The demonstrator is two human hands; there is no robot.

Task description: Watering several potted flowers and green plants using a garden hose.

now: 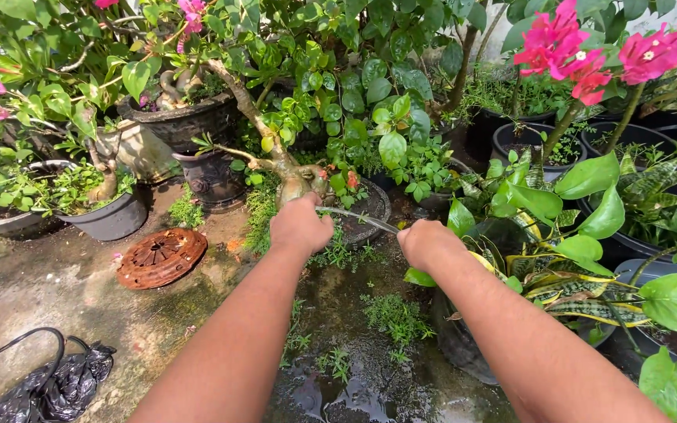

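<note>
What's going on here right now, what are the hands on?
A person stands among potted plants, both arms stretched out. The left hand and right hand are closed on the two ends of a thin grey wire or stem, held in front of a small thick-trunked tree in a dark pot. A rusty round disc lies on the wet concrete ground, and a black plastic bag sits nearer the person.

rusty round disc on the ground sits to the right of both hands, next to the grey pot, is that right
Not quite. The head view shows the rusty round disc lying to the left of both the left hand and the right hand, not to the right. It does sit next to the grey pot.
</note>
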